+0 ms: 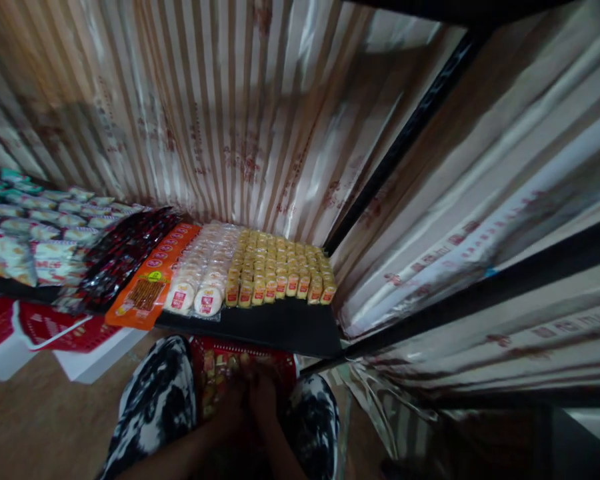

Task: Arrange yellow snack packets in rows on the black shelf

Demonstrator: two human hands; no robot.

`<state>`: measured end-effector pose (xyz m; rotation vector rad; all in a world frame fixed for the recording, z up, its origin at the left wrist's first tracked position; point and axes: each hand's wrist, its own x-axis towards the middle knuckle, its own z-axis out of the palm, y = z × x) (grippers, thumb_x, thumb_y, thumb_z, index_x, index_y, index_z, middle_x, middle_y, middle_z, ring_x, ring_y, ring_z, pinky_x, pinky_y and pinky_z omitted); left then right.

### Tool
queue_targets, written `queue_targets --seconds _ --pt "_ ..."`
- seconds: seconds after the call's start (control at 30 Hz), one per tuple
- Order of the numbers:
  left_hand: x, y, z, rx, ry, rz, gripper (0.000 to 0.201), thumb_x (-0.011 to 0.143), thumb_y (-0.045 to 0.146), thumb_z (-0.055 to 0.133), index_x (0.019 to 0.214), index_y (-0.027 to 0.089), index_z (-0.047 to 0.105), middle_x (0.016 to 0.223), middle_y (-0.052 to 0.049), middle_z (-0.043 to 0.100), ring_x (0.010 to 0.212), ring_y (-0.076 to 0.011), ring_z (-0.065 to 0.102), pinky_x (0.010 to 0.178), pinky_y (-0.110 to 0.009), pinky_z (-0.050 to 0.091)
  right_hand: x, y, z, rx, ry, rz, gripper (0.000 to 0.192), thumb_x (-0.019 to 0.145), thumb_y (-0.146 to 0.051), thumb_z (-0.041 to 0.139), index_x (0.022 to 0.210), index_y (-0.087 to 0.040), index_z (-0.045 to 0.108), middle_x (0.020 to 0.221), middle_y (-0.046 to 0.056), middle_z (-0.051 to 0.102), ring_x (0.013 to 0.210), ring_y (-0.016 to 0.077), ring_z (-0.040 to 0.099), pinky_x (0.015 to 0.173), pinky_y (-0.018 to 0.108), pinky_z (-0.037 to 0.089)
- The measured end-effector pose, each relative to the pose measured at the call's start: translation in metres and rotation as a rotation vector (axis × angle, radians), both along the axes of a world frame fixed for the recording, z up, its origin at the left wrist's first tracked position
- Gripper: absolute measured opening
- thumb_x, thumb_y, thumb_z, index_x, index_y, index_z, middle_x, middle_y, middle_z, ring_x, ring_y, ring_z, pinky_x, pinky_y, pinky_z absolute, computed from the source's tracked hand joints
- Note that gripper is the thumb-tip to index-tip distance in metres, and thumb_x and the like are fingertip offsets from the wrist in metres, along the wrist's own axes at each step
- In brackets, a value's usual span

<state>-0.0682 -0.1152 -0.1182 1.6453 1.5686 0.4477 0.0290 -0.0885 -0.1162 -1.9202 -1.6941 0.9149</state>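
down low, hands (250, 400) blurred over red box (280, 367)

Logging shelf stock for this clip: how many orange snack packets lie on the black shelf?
1. The orange packet lies at the black shelf's front edge, between the dark red packets and the round white cakes. More could be hidden beneath neighbouring packs.

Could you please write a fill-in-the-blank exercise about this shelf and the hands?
1. The yellow packets lie at the ____ end of the shelf.
2. The orange pack hangs over the shelf's ____ edge.
3. Both hands are in a ____ box between the knees.
4. The round white packets lie between the orange pack and the ____ packets.

Missing words: right; front; red; yellow
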Motion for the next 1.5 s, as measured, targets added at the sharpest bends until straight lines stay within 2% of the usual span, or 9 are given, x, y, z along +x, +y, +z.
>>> queue_targets --seconds 0.2,0.3,0.4,0.7,0.83,0.97,1.07,1.23,1.5 --pt "-0.014 0.005 0.021 0.008 0.184 0.166 0.035 0.087 0.018 0.031 0.109 0.017 0.059 0.113 -0.010 0.062 0.108 -0.0184 0.055 0.095 -0.031 0.040 0.008 -0.006 0.043 0.034 -0.056 0.092 0.035 0.080 -0.016 0.035 0.100 -0.016 0.064 0.104 0.011 0.066 0.100 0.0220 0.061 0.090 0.031 0.043" --pt "-0.020 0.006 0.022 0.057 0.140 0.078 0.042 0.082 0.022 0.043 0.124 0.018 0.048 0.128 -0.008 0.053 0.120 -0.0170 0.046 0.101 -0.028 0.033 0.015 -0.005 0.059 0.012 -0.034 0.131 0.032 0.079 -0.016 0.039 0.099 -0.016 0.064 0.102 0.010 0.068 0.098 0.0214 0.061 0.088 0.030 0.043" --pt "-0.023 0.005 0.026 0.058 0.082 -0.019 0.044 0.079 0.023 0.049 0.122 0.021 0.051 0.128 -0.006 0.054 0.121 -0.0178 0.045 0.103 -0.028 0.031 0.022 -0.004 0.068 0.014 0.029 0.153 0.030 0.079 -0.019 0.042 0.098 -0.018 0.064 0.098 0.007 0.069 0.096 0.0208 0.063 0.086 0.030 0.044" --pt "-0.014 0.016 0.057 0.176 -0.347 0.140 0.029 0.075 0.028 0.055 0.102 0.018 0.060 0.107 -0.006 0.064 0.100 -0.0198 0.057 0.091 -0.032 0.042 0.032 -0.002 0.085 0.125 0.501 -0.005 0.032 0.075 -0.035 0.056 0.102 -0.021 0.062 0.090 0.005 0.069 0.078 0.0184 0.066 0.071 0.030 0.052" --pt "-0.001 0.026 0.069 0.154 -0.513 0.155 0.032 0.075 0.024 0.054 0.106 0.016 0.058 0.101 -0.006 0.065 0.089 -0.0172 0.059 0.081 -0.029 0.047 0.035 0.000 0.083 0.166 0.676 -0.032 0.037 0.074 -0.038 0.057 0.106 -0.019 0.058 0.092 0.006 0.069 0.077 0.0187 0.066 0.070 0.031 0.053" --pt "0.011 0.034 0.081 0.068 -0.610 0.142 0.039 0.076 0.021 0.050 0.114 0.013 0.054 0.106 -0.009 0.062 0.080 -0.0160 0.060 0.064 -0.026 0.050 0.041 0.005 0.079 0.217 0.662 -0.045 0.032 0.076 -0.037 0.055 0.102 -0.018 0.060 0.092 0.007 0.069 0.079 0.0190 0.066 0.072 0.032 0.053" --pt "0.015 0.043 0.089 0.062 -0.507 0.125 0.039 0.077 0.022 0.049 0.115 0.015 0.055 0.105 -0.008 0.060 0.076 -0.0151 0.059 0.060 -0.025 0.049 0.049 0.012 0.080 0.271 0.577 -0.070 0.029 0.077 -0.034 0.054 0.100 -0.019 0.061 0.089 0.006 0.070 0.077 0.0188 0.066 0.071 0.032 0.053" --pt "0.022 0.066 0.102 0.253 -0.156 0.078 0.028 0.077 0.022 0.054 0.103 0.018 0.064 0.087 -0.004 0.059 0.075 -0.0141 0.056 0.074 -0.027 0.046 0.059 0.031 0.092 0.310 0.447 -0.093 0.029 0.078 -0.033 0.051 0.101 -0.018 0.061 0.087 0.006 0.070 0.078 0.0188 0.066 0.072 0.032 0.052" --pt "0.050 0.110 0.106 0.263 -0.092 0.146 0.023 0.080 0.021 0.054 0.102 0.018 0.062 0.088 -0.003 0.057 0.077 -0.0126 0.055 0.074 -0.023 0.044 0.068 0.071 0.088 0.385 0.383 -0.156 0.041 0.080 -0.032 0.048 0.118 -0.017 0.053 0.101 0.009 0.066 0.084 0.0176 0.064 0.074 0.032 0.053"
